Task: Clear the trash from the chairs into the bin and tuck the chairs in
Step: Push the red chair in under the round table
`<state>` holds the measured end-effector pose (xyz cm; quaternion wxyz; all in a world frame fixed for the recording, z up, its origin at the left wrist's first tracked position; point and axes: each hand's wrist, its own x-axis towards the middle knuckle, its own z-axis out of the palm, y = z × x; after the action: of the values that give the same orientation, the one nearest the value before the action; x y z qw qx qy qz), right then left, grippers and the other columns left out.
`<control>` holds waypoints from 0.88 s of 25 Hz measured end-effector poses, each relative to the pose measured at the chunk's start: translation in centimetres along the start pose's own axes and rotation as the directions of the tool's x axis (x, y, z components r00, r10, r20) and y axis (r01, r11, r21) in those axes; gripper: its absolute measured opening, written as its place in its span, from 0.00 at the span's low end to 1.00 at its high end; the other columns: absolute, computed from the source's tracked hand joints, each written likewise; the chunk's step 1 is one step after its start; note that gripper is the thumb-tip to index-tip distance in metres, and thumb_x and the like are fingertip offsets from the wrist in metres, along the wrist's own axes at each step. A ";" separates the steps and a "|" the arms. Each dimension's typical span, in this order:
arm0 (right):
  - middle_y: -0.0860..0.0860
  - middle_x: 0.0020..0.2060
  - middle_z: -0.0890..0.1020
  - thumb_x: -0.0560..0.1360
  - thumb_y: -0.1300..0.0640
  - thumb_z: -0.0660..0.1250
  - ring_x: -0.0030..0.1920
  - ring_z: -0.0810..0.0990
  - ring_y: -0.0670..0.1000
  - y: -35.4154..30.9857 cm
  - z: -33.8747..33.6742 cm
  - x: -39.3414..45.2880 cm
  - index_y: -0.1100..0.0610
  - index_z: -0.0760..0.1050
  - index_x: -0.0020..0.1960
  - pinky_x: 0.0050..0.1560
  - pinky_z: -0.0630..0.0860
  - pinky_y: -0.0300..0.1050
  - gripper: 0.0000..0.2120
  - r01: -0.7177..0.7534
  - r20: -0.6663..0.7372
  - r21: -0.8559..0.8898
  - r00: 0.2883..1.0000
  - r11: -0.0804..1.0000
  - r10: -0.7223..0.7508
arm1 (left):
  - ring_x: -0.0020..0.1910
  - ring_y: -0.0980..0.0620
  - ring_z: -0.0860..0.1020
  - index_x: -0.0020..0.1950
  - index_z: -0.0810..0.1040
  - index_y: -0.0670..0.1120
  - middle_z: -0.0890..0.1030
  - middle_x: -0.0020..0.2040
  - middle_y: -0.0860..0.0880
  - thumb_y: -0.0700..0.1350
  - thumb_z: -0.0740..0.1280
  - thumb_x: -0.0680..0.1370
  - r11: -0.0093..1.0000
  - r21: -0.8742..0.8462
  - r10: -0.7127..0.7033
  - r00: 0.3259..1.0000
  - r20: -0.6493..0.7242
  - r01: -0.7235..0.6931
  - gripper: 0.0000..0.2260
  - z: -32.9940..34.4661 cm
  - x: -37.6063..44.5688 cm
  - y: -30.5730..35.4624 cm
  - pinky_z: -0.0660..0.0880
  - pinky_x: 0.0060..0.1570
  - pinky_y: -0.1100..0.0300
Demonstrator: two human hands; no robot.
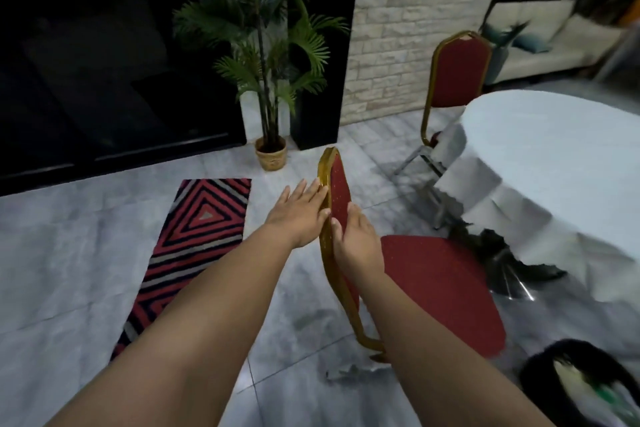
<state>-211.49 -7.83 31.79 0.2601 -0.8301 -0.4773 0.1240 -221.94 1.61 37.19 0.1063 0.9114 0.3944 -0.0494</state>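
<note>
Both hands, left hand (300,211) flat and open, right hand (356,242) clasped on it, are set on the chair (440,284) backrest, whose seat is pointed rightward toward the table (554,149).

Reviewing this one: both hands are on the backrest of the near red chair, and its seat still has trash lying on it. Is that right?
Not quite. The head view shows the left hand and right hand on the backrest of the near red chair, but its seat is bare, with no trash lying on it.
</note>
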 end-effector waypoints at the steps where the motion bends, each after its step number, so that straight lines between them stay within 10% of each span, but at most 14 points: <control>1: 0.55 0.78 0.60 0.83 0.44 0.50 0.78 0.58 0.54 -0.9 0.4 0.1 0.58 0.55 0.79 0.76 0.57 0.52 0.29 -0.024 -0.029 0.002 0.999 1.000 0.024 | 0.80 0.51 0.40 0.82 0.45 0.51 0.42 0.82 0.52 0.55 0.46 0.85 0.999 -0.005 0.035 0.999 0.014 -0.035 0.26 -0.2 0.6 -0.7 0.40 0.78 0.49; 22: 0.51 0.78 0.62 0.82 0.39 0.48 0.77 0.59 0.49 -5.5 2.4 7.6 0.53 0.60 0.78 0.76 0.57 0.47 0.29 -0.367 -0.263 -0.028 0.900 0.930 0.348 | 0.80 0.53 0.46 0.81 0.50 0.51 0.48 0.82 0.53 0.56 0.44 0.84 0.860 -0.146 0.506 0.854 0.121 -0.489 0.25 -3.0 17.4 -7.1 0.43 0.77 0.52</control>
<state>-212.74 1.71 33.12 0.2596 -0.9220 -0.2840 0.0440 -215.17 19.36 36.02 0.1956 0.9685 0.1375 -0.0691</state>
